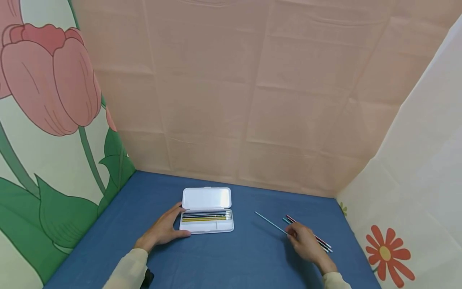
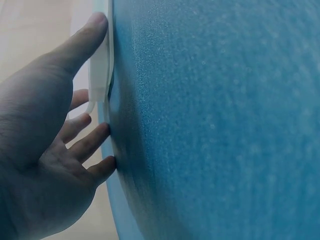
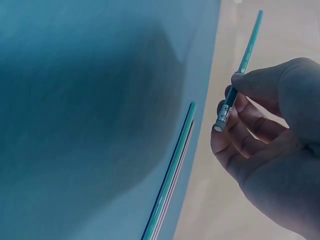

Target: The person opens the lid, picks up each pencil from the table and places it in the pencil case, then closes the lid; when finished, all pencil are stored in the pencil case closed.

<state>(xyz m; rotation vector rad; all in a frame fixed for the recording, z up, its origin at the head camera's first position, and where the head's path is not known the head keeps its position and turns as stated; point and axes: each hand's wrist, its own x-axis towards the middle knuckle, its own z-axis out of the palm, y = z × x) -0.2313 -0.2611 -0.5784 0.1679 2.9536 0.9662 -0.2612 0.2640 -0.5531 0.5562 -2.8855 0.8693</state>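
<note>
A white pencil case [image 1: 198, 227] lies on the blue cloth with its lid [image 1: 206, 198] folded back. Several pencils [image 1: 203, 217], dark and yellow, sit side by side in its rear compartment. My left hand [image 1: 164, 228] holds the case at its left end, thumb along the front edge and fingers by the hinge side. Between thumb and fingers of my right hand [image 1: 304, 243] is a light teal pencil [image 3: 250, 47], pinched near its eraser end and raised off the cloth. Beneath that hand lie several loose pencils [image 1: 323, 242], partly hidden by it.
Blue cloth [image 1: 231, 265] covers the table. A beige sheet [image 1: 231, 100] hangs behind it. On the left stands a tulip-printed sheet [image 1: 50, 84], and on the right a white one with a red flower [image 1: 385, 253].
</note>
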